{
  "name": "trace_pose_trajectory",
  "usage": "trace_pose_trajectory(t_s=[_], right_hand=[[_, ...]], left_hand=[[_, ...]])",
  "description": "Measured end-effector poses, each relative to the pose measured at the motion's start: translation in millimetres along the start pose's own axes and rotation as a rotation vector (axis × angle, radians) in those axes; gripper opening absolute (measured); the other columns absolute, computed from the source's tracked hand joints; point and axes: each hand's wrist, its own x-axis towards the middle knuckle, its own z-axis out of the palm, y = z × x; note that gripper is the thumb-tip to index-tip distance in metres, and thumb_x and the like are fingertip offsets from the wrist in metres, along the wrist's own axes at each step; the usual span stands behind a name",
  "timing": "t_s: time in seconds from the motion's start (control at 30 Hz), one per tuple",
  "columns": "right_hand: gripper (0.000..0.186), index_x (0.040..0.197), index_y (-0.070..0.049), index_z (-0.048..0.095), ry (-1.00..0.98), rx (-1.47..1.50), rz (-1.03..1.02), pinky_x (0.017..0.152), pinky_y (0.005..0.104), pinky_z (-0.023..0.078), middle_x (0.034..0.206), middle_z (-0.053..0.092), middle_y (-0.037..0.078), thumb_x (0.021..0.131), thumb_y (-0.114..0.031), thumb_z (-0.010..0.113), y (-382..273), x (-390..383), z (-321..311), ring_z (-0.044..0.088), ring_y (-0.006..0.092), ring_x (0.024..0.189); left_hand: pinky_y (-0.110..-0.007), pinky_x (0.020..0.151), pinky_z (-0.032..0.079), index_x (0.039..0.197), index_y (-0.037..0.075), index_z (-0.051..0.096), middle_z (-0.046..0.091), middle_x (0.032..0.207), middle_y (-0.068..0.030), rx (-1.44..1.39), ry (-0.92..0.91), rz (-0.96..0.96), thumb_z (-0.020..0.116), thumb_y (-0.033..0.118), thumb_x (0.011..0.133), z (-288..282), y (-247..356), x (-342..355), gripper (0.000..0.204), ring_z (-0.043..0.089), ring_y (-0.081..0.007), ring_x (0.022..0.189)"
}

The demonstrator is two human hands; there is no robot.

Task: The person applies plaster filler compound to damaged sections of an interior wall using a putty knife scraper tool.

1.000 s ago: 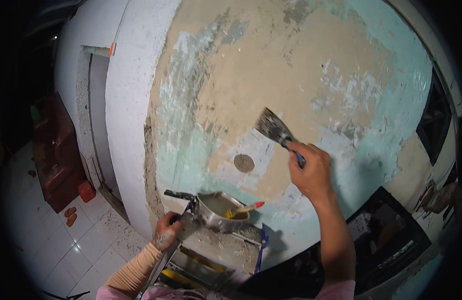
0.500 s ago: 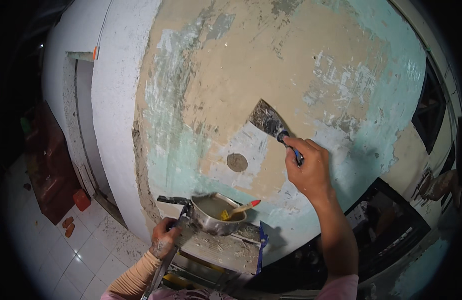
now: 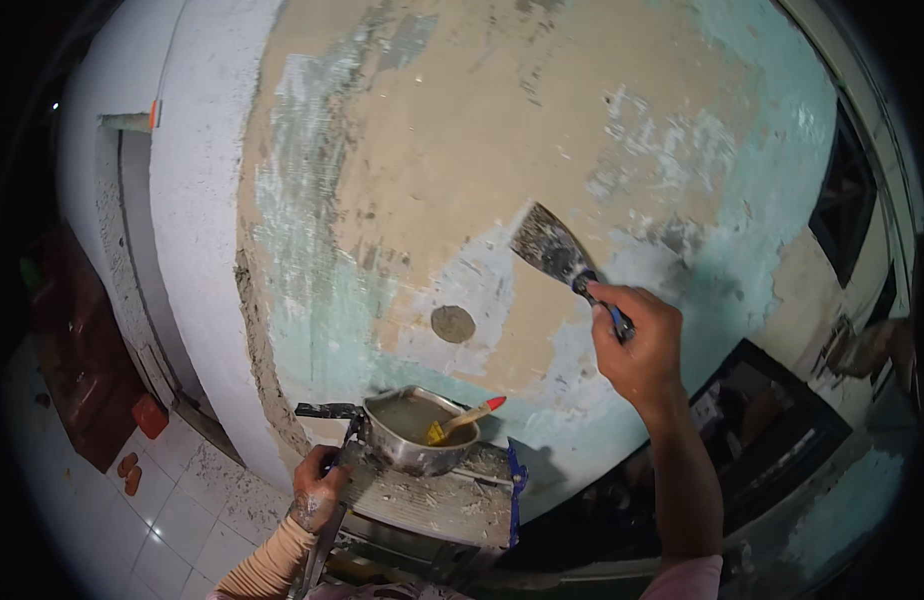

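My right hand (image 3: 639,345) is closed round the blue and black handle of a putty knife (image 3: 552,244). Its wide, stained blade points up and left in front of a wall (image 3: 462,150) of patchy beige, mint green and white. A grey round patch (image 3: 453,323) shows on the wall, lower left of the blade. Lower left, my left hand (image 3: 320,486) grips the side rail of a stepladder (image 3: 422,500). On the ladder's debris-covered top stands a metal pan (image 3: 414,445) of cloudy liquid. A paintbrush (image 3: 466,419) with a red-tipped handle leans in it.
At lower right is a dark-framed window (image 3: 772,425). A doorway (image 3: 157,270) opens in the white wall at left. Dark red sheets (image 3: 82,350), a red block (image 3: 150,415) and orange sandals (image 3: 130,473) lie by it on the tiled floor (image 3: 172,520).
The putty knife and my right hand have shifted slightly right and down relative to the wall. The whole view has moved, so the wall appears further left. My left hand keeps its grip.
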Motion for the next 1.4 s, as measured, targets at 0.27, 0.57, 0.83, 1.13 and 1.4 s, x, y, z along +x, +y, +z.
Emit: trace_pose_trajectory(t_s=[0.27, 0.57, 0.83, 1.13, 1.4], right_hand=[[0.024, 0.102, -0.003, 0.072, 0.017, 0.045, 0.0, 0.065, 0.0373, 0.054, 0.084, 0.068, 0.019, 0.08, 0.0, 0.065, -7, 17, 33, 0.067, 0.0345, 0.072], [0.023, 0.099, 0.001, 0.07, -0.022, -0.069, -0.084, 0.061, 0.0374, 0.052, 0.082, 0.069, 0.016, 0.076, 0.005, 0.064, 1, 19, -3, 0.066, 0.0312, 0.07], [0.022, 0.099, -0.003, 0.071, -0.033, -0.047, -0.121, 0.058, 0.0369, 0.05, 0.074, 0.066, 0.015, 0.078, 0.001, 0.066, 15, 19, -10, 0.063, 0.0305, 0.063], [0.024, 0.099, -0.002, 0.07, 0.0, -0.136, -0.248, 0.058, 0.0404, 0.05, 0.074, 0.066, 0.015, 0.076, 0.005, 0.066, 2, 28, -14, 0.063, 0.0321, 0.064], [0.025, 0.099, -0.004, 0.069, -0.044, -0.119, -0.252, 0.056, 0.0383, 0.049, 0.071, 0.063, 0.013, 0.076, 0.005, 0.067, 5, 44, -1, 0.062, 0.0299, 0.061]], left_hand=[[-0.033, 0.073, 0.052, 0.103, -0.007, 0.064, 0.07, 0.087, -0.018, -0.056, -0.048, -0.027, 0.067, 0.02, 0.079, -2, -20, 3, 0.037, 0.065, -0.022, 0.077], [-0.034, 0.073, 0.052, 0.103, -0.007, 0.064, 0.07, 0.089, -0.0199, -0.058, -0.009, -0.022, 0.067, 0.019, 0.079, 3, -18, 2, 0.035, 0.068, -0.0251, 0.078], [-0.035, 0.073, 0.052, 0.102, -0.006, 0.065, 0.069, 0.086, -0.0196, -0.008, 0.008, -0.02, 0.068, 0.019, 0.079, 1, -11, 0, 0.035, 0.067, -0.0255, 0.077], [-0.034, 0.075, 0.053, 0.105, -0.007, 0.065, 0.071, 0.089, -0.0195, -0.03, -0.014, -0.061, 0.068, 0.022, 0.078, 1, -3, -7, 0.039, 0.068, -0.0255, 0.079], [-0.036, 0.076, 0.053, 0.106, -0.007, 0.065, 0.071, 0.089, -0.0203, -0.021, 0.003, -0.043, 0.066, 0.02, 0.079, 2, -7, 1, 0.038, 0.069, -0.027, 0.081]])
